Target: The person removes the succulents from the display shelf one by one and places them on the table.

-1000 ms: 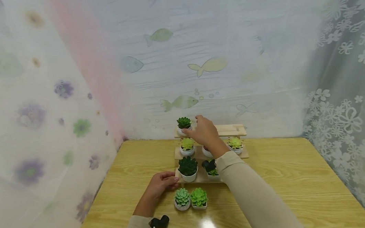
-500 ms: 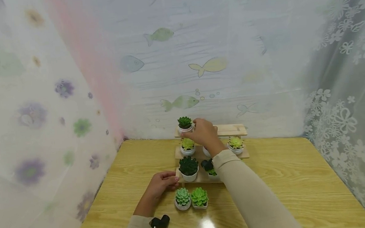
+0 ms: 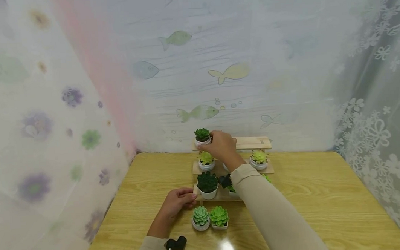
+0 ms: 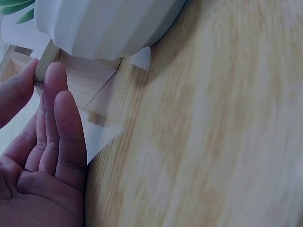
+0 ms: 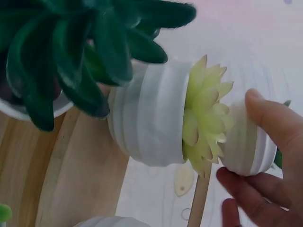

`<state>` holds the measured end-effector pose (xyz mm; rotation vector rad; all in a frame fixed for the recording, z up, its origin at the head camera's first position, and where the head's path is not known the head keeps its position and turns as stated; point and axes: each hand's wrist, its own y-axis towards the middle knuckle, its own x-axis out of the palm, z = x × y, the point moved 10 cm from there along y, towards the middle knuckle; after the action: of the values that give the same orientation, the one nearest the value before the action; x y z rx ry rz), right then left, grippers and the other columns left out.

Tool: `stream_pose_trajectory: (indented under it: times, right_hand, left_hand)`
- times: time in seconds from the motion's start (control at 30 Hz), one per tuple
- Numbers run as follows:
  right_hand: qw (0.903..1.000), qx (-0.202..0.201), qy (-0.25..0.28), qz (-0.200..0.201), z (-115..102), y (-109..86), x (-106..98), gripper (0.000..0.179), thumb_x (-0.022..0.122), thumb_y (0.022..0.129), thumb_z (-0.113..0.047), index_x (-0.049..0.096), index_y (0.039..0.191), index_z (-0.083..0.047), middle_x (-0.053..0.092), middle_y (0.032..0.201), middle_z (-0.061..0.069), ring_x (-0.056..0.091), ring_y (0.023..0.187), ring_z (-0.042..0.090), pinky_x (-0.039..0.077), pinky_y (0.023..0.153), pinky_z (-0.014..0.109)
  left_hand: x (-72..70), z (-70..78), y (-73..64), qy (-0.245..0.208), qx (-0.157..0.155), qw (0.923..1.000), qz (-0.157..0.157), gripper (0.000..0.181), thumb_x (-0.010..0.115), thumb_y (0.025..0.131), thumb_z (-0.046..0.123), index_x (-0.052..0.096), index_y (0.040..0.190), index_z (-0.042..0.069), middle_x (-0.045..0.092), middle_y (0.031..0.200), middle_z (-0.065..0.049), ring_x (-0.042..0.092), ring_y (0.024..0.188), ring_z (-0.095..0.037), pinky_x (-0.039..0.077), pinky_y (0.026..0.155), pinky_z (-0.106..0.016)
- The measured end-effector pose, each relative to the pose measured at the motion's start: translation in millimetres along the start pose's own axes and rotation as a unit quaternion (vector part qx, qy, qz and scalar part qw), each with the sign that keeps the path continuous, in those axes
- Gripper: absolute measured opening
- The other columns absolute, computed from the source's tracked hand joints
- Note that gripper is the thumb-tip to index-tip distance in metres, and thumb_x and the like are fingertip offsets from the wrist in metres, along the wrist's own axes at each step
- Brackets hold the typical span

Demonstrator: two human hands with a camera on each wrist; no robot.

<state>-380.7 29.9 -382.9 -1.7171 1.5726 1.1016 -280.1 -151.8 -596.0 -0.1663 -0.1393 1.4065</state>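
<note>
The right hand (image 3: 221,144), the nearer, grips the upright potted green succulent (image 3: 202,134) from its right, at the top shelf's (image 3: 252,142) left end; the left hand (image 3: 177,202), well apart, pinches the bottom shelf's (image 3: 223,195) left end.

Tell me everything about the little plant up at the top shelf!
The little plant has green, pointed leaves bunched like a flower. Its round, ridged white pot looks ceramic or plastic. It's upright at the left end of the top shelf, the right hand gripping its pot. Whether it rests there I can't tell.
</note>
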Motion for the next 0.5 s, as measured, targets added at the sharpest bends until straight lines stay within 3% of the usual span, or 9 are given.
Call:
stream_pose_trajectory:
  times: [0.13, 0.23, 0.5]
  right_hand:
    - [0.9995, -0.013, -0.009, 0.027, -3.0, 0.3, -5.8, 0.046, 0.078, 0.084, -0.064, 0.070, 0.098, -0.021, 0.070, 0.092, -0.002, 0.065, 0.097, 0.030, 0.031, 0.112, 0.071]
    - [0.9985, -0.021, -0.022, 0.046, -4.4, -0.8, -10.8, 0.045, 0.078, 0.083, -0.066, 0.069, 0.095, -0.023, 0.070, 0.093, -0.003, 0.064, 0.100, 0.032, 0.030, 0.112, 0.071]
    - [0.9947, -0.044, -0.035, 0.086, -1.5, -11.8, -24.5, 0.048, 0.077, 0.082, -0.069, 0.067, 0.083, -0.022, 0.068, 0.082, -0.003, 0.061, 0.087, 0.027, 0.040, 0.093, 0.061]
  left_hand:
    - [-0.5, 2.1, -0.4, 0.003, -0.001, 1.0000, 0.006, 0.050, 0.077, 0.096, 0.020, 0.062, 0.135, -0.007, 0.079, 0.100, -0.008, 0.075, 0.084, -0.014, 0.063, 0.074, -0.029]
    - [-1.0, 2.6, -0.9, 0.004, -0.001, 1.0000, 0.008, 0.049, 0.077, 0.095, 0.021, 0.063, 0.134, -0.007, 0.079, 0.101, -0.009, 0.075, 0.085, -0.015, 0.063, 0.075, -0.030]
    - [0.8, 0.6, -0.9, 0.000, -0.003, 1.0000, 0.005, 0.047, 0.077, 0.096, 0.019, 0.063, 0.133, -0.006, 0.079, 0.102, -0.008, 0.076, 0.085, -0.015, 0.063, 0.075, -0.030]
